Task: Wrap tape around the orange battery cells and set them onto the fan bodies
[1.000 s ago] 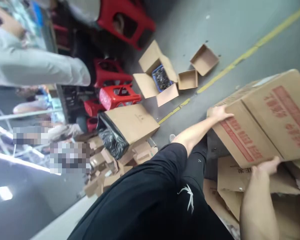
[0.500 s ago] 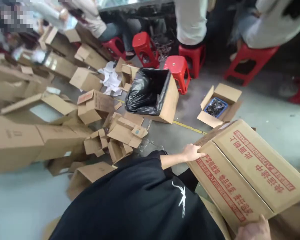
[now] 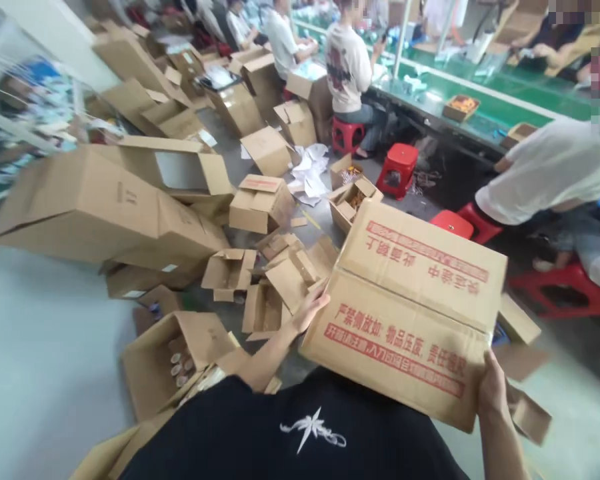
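I carry a large closed cardboard box [image 3: 410, 307] with red printed characters in front of my chest. My left hand [image 3: 310, 309] presses flat against its left side, fingers stretched along the edge. My right hand [image 3: 491, 390] grips its lower right corner, fingers wrapped behind the cardboard. The box tilts with its top face toward me. Below it shows my black shirt [image 3: 300, 433] with a white emblem.
Many empty and flattened cartons [image 3: 105, 207] litter the grey floor at left and ahead. An open carton with small bottles [image 3: 177, 360] lies at lower left. People sit on red stools [image 3: 400, 177] along a green conveyor table [image 3: 460, 100] at upper right.
The view has swung round from the floor and stools to the work line. The box has come up in front of my chest, both hands still on it.
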A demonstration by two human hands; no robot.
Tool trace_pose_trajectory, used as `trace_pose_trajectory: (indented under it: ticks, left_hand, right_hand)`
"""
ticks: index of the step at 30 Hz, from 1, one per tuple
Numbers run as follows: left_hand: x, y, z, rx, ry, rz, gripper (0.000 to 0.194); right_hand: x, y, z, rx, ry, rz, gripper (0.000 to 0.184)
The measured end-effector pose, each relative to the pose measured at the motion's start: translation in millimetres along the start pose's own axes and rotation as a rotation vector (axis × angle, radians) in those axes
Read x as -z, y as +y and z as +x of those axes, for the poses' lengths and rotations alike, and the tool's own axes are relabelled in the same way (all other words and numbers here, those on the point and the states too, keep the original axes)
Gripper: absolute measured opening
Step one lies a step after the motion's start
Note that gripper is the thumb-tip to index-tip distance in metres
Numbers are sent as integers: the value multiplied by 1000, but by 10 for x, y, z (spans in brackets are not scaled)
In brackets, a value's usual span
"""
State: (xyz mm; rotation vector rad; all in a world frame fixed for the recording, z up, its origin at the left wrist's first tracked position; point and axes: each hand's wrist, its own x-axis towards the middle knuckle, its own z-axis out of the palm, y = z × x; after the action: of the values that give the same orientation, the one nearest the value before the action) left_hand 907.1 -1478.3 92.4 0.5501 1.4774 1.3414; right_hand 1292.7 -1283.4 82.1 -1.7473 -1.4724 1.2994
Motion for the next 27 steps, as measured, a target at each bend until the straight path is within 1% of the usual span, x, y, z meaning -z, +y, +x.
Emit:
trace_pose_trajectory:
  ticks: [2, 3, 5, 7, 8, 10, 12, 14, 16, 17, 19, 21, 22, 24, 27]
  left_hand:
    - [481, 137, 38, 10, 186, -7, 77]
    - [725, 236, 73, 7, 275, 6, 69]
    - [1203, 512, 177, -18, 434, 39, 60]
    - [1652, 873, 320, -35, 528, 72, 58]
    - [1863, 1069, 401, -44, 567, 101, 58]
    - [2255, 1467, 564, -87, 647, 188, 55]
    - [2596, 1860, 723, -166, 741, 256, 51]
    - [2864, 2256, 894, -254, 796, 295, 50]
    - [3049, 2653, 1113, -321, 769, 347, 54]
    - [3115, 2841, 1251, -340, 734, 379, 58]
    - [3220, 3162, 1595, -376, 656, 439, 65]
    - [3338, 3373, 2018, -428, 589, 468, 68]
    - [3417, 3432, 2250, -460, 555, 469, 68]
    - [3631, 3470, 2731, -515, 459, 450, 70]
    - [4069, 3370, 3437, -570, 270, 412, 82]
  right_hand:
    - [-582, -265, 389, 9, -83, 96, 65]
    - [-890, -421, 548, 26, -145, 103, 62]
    - [-1536, -791, 818, 55, -263, 102, 63]
    - [-2198, -1230, 1062, 68, -403, 131, 68]
    - [-2524, -1465, 1183, 73, -460, 154, 69]
    - [-3146, -1936, 1424, 127, -552, 218, 70]
    - [-3708, -2383, 1653, 199, -598, 265, 72]
    - [-4181, -2780, 1871, 258, -670, 293, 78]
    - [-4541, -3102, 2088, 313, -709, 312, 83]
    - [-4675, -3226, 2198, 342, -711, 314, 85]
    - [-4860, -3397, 2418, 406, -677, 309, 84]
    - [-4970, -3477, 2622, 468, -602, 311, 80]
    - [-5014, -3495, 2713, 488, -563, 311, 78]
    - [-5112, -3509, 2863, 500, -482, 322, 71]
    - [-5315, -3528, 3017, 485, -344, 360, 62]
